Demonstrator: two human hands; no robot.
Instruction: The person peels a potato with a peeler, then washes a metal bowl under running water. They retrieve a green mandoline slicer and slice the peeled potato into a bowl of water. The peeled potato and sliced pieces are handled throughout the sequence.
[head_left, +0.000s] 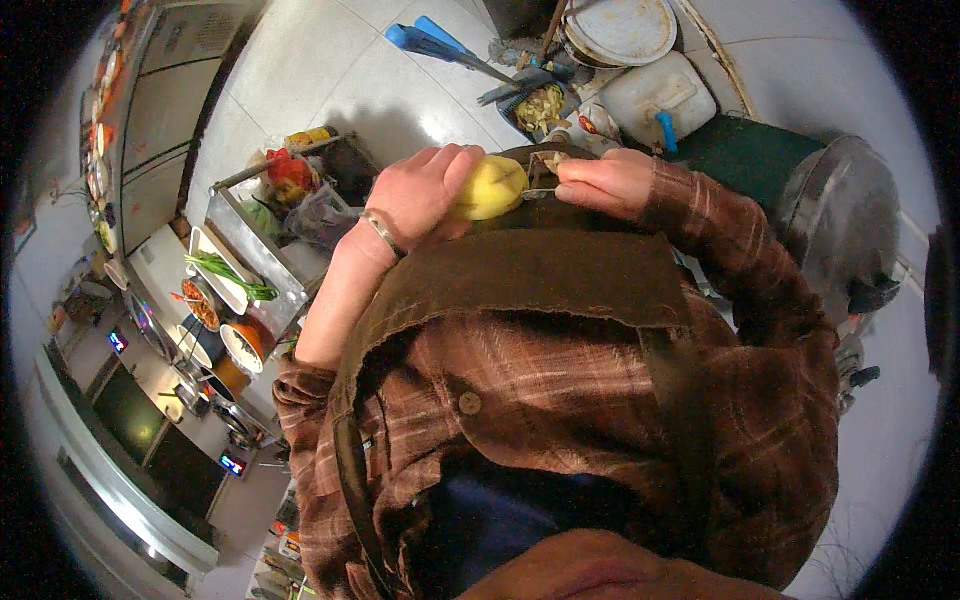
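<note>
My left hand (420, 187) is wrapped around a large peeled yellow potato (499, 184), which has a few dark marks on its surface. A metal bangle circles that wrist. My right hand (611, 184) grips a peeler (538, 193) beside the potato's right end; a bit of peel seems to cling near the fingers. Whether the blade touches the potato is hard to tell. Both hands are in front of my dark brown apron (517, 270). Beyond them, a dustpan (517, 124) on the floor holds yellowish peelings (541, 107).
Blue-handled tools (427, 41) extend across the tiled floor. A white plastic container (660, 97) and a large lidded pot (844, 217) stand to the right. At left are a metal shelf (255, 240) with bagged produce, a tray of green onions (225, 274) and bowls (244, 349).
</note>
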